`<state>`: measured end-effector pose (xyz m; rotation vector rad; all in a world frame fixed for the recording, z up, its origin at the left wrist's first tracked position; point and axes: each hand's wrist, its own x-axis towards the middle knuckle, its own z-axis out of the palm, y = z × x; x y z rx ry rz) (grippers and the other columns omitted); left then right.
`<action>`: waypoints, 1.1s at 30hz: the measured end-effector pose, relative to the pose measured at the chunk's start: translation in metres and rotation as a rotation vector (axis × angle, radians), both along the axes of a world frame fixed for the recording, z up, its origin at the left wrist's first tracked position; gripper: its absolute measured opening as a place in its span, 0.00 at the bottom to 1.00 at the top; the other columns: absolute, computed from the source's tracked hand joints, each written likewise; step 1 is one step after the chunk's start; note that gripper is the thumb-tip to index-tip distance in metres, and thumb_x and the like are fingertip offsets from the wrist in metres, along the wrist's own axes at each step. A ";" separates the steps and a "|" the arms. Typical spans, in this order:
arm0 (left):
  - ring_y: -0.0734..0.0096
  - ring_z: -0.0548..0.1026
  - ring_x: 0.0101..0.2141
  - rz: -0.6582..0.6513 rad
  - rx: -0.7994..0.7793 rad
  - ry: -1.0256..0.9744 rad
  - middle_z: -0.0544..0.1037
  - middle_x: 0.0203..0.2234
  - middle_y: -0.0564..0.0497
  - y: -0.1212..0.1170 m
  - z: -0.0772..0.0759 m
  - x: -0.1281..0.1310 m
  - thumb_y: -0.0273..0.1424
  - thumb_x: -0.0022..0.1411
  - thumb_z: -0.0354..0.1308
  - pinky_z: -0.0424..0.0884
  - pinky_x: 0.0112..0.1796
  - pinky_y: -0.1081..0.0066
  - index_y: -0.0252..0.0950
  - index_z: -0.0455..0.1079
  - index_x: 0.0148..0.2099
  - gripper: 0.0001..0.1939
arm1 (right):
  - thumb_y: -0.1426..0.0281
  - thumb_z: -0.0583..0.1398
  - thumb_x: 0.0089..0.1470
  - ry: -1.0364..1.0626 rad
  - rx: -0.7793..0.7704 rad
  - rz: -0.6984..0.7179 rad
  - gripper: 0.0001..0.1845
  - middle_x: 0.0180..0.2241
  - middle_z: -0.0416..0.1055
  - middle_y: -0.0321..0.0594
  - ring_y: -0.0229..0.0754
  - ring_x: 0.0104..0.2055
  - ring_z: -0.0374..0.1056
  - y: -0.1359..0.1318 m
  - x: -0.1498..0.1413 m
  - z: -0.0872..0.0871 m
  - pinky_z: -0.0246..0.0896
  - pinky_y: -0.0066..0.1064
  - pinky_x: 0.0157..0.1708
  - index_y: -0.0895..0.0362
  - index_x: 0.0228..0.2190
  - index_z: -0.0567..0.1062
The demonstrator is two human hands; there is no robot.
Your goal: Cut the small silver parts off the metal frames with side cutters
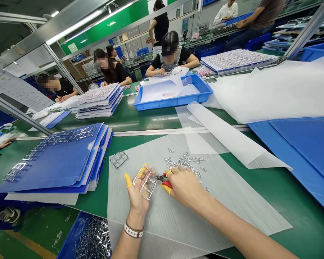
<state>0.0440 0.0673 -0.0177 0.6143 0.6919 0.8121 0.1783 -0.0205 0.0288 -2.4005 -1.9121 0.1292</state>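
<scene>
1. A silver metal frame [119,159] lies on the translucent ribbed plastic sheet [140,230].
2. Left hand [137,196] – palm up, fingers spread, pinching a second silver metal frame [148,181].
3. Right hand [185,187] – curled around red-handled side cutters [167,184], their tips at that frame's edge.
4. Small silver metal pieces [185,162] lie scattered beyond.

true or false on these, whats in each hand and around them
The right hand grips red-handled cutters. True.
The left hand holds a metal frame. True.
The left hand has no finger covers. False: yellow finger cots sit on its fingers.
The left wrist wears a wristwatch. False: it wears a patterned bracelet.
Small metal parts lie loose on a translucent ribbed plastic sheet. True.
The blue bin at the lower edge holds paper. False: it holds metal frames.
</scene>
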 end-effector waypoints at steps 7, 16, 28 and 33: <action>0.55 0.74 0.42 0.024 -0.015 -0.043 0.75 0.45 0.38 0.005 0.005 0.000 0.58 0.55 0.42 0.67 0.41 0.64 0.31 0.73 0.46 0.37 | 0.61 0.55 0.55 0.027 -0.015 0.016 0.14 0.33 0.72 0.47 0.51 0.37 0.68 0.000 -0.008 0.000 0.57 0.37 0.35 0.58 0.35 0.74; 0.56 0.75 0.42 0.014 0.026 -0.022 0.75 0.45 0.37 -0.003 0.006 0.005 0.58 0.56 0.39 0.65 0.46 0.63 0.31 0.73 0.46 0.39 | 0.60 0.57 0.54 0.005 0.000 0.025 0.15 0.32 0.72 0.47 0.52 0.38 0.68 0.007 -0.012 -0.003 0.56 0.38 0.35 0.59 0.35 0.73; 0.57 0.75 0.41 0.027 0.116 0.064 0.76 0.43 0.37 -0.006 0.003 0.006 0.59 0.55 0.40 0.64 0.47 0.61 0.32 0.74 0.44 0.38 | 0.62 0.57 0.54 -0.059 0.029 0.049 0.13 0.30 0.71 0.47 0.51 0.34 0.68 0.009 -0.014 -0.004 0.56 0.39 0.31 0.59 0.32 0.74; 0.55 0.75 0.41 0.014 0.077 0.038 0.76 0.43 0.37 -0.004 0.004 0.004 0.59 0.55 0.39 0.65 0.47 0.60 0.32 0.75 0.44 0.39 | 0.62 0.57 0.53 -0.040 0.015 0.057 0.13 0.31 0.72 0.47 0.52 0.35 0.68 0.010 -0.013 -0.003 0.56 0.39 0.33 0.59 0.32 0.74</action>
